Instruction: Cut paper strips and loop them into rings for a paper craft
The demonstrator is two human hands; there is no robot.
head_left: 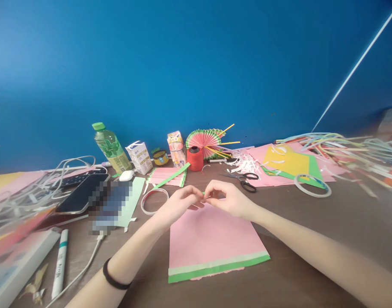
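A pink paper sheet (212, 239) lies on the dark table in front of me, with pale and bright green bands (221, 267) along its near edge. Over its far edge, my left hand (186, 199) and my right hand (226, 197) meet with fingertips pinched close together. A small sliver of green paper (203, 193) shows between them; the rest is hidden by my fingers. Left of my left hand is a roll of tape (154, 202). Black-handled scissors (248, 182) lie beyond my right hand. Behind the tape, a green paper strip (172, 176) rests across a pleated pink paper (164, 175).
A red thread spool (195, 159), a paper fan (203, 141), a carton (139, 157) and a green-capped bottle (111, 149) stand by the blue wall. Left are a phone (83, 193), cables and a marker (60, 263). Right are coloured papers (287, 160) and another tape roll (312, 185).
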